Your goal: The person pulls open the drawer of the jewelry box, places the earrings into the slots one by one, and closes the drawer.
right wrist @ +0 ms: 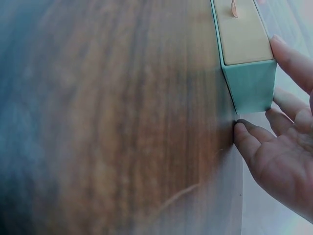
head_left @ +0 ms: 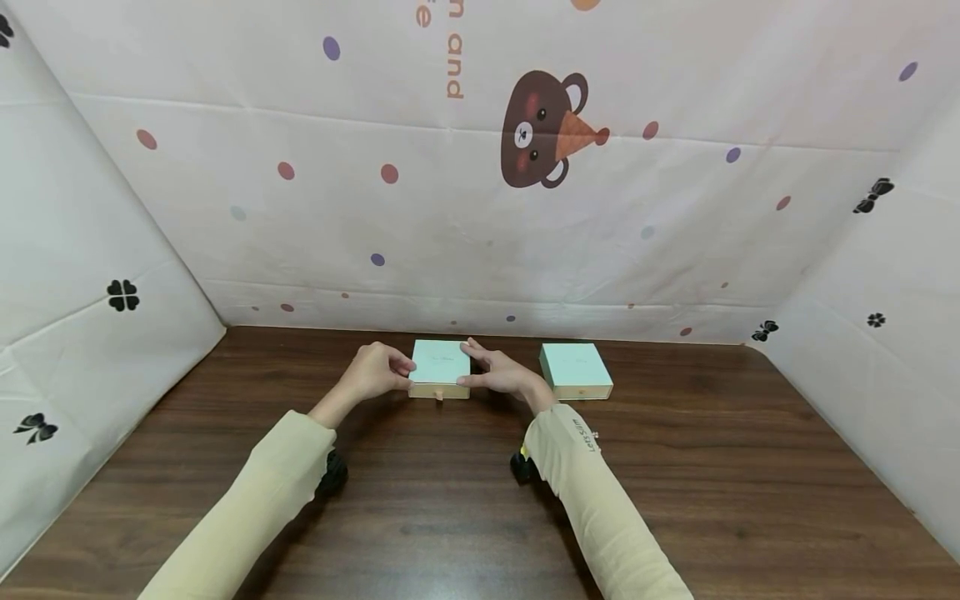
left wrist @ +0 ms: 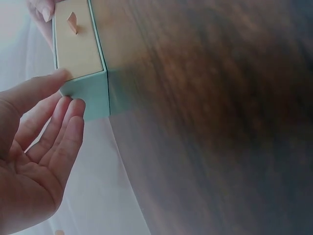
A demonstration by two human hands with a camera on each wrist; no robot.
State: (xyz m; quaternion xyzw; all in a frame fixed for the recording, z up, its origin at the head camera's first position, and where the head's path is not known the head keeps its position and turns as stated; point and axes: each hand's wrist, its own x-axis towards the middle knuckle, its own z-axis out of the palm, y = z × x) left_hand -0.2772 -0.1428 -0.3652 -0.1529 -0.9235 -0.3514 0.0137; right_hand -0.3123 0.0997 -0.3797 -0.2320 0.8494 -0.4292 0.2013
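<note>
A mint-green drawer box (head_left: 441, 360) with a cream front lies flat on the wooden table, its small tan pull tab (left wrist: 72, 22) facing me. Faint lettering marks its top. My left hand (head_left: 375, 370) is at the box's left side, pinching the near left corner between thumb and fingers. On the opposite side my right hand (head_left: 501, 372) touches the box, thumb at the near right corner and spread, nearly straight fingers towards the far one. The drawer looks closed. Right of that hand sits a second mint-green box (head_left: 576, 370), untouched, with a cream front too.
Dark brown wood forms the tabletop (head_left: 435, 517). Behind it rises a white printed sheet (head_left: 450, 217) with dots and a bear, close to both boxes. More white sheeting stands at the left (head_left: 67, 350) and right (head_left: 870, 375).
</note>
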